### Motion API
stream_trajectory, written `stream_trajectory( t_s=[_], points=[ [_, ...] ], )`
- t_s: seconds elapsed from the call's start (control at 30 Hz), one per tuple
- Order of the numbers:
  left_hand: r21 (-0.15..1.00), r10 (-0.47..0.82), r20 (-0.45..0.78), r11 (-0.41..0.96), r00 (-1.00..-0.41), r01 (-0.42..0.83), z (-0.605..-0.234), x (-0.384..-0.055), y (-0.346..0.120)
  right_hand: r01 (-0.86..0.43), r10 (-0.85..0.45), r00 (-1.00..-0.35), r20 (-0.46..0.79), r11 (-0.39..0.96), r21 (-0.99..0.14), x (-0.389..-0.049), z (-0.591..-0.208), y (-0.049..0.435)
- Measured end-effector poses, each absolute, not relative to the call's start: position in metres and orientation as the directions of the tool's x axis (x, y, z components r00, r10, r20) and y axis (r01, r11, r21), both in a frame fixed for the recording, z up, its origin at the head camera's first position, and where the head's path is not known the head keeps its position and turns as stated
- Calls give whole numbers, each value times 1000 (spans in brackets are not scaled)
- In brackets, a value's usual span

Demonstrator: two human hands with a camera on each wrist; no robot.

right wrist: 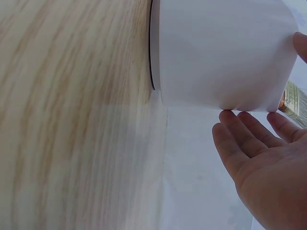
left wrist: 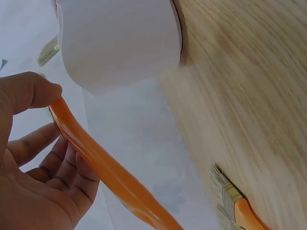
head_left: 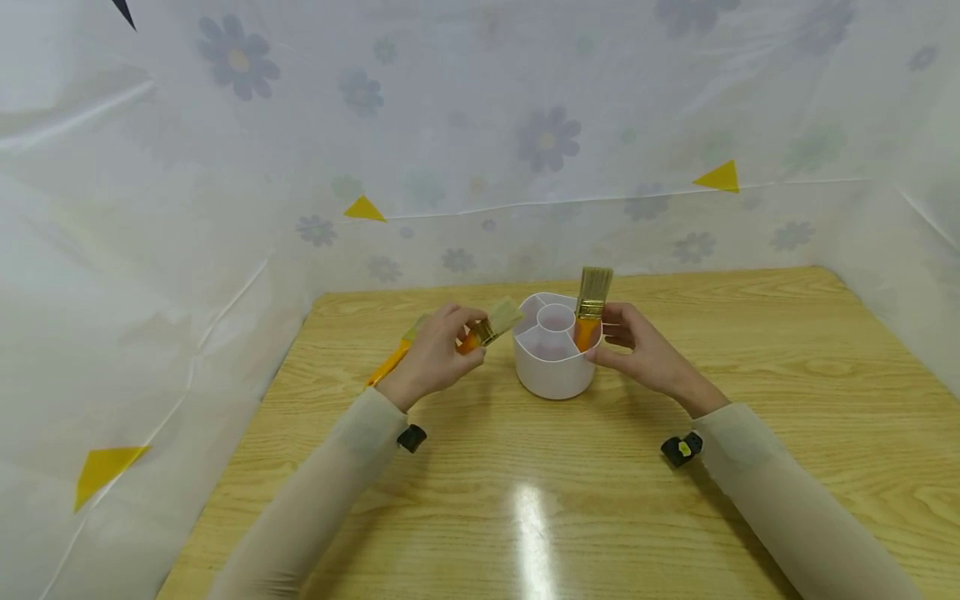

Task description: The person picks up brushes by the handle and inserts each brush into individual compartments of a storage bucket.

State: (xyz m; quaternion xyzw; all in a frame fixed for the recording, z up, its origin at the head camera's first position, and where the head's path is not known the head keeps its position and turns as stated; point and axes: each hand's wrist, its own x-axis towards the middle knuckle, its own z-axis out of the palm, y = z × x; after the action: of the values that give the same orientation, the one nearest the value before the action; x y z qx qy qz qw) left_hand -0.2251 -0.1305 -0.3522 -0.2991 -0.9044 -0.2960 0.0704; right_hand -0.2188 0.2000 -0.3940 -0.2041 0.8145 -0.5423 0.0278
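Observation:
My left hand (head_left: 435,354) pinches a paintbrush (head_left: 501,320) between thumb and fingers near its metal band. Its pale bristles point toward the white divided organizer (head_left: 555,377), and the orange handle (left wrist: 108,163) slants away below my palm in the left wrist view. Another paintbrush (head_left: 595,292) stands bristles up in the organizer's right compartment. At that side my right hand (head_left: 637,350) holds the organizer, thumb near the front rim and fingertips against the wall. A third paintbrush (head_left: 388,364) lies on the table, partly hidden behind my left hand.
The wooden table (head_left: 465,500) backs onto a pale flowered sheet (head_left: 465,125), with another sheet along the left side. Yellow triangles (head_left: 365,209) mark the sheets. The organizer has a round middle cup (head_left: 556,317) with compartments around it.

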Motion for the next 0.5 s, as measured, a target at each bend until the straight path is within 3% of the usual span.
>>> stream_trajectory(
  t_s=[0.5],
  points=[
    [516, 507, 328, 611, -797, 601, -353, -224, -121, -297, -358, -917, 177, 313, -902, -219, -395, 200]
  ],
)
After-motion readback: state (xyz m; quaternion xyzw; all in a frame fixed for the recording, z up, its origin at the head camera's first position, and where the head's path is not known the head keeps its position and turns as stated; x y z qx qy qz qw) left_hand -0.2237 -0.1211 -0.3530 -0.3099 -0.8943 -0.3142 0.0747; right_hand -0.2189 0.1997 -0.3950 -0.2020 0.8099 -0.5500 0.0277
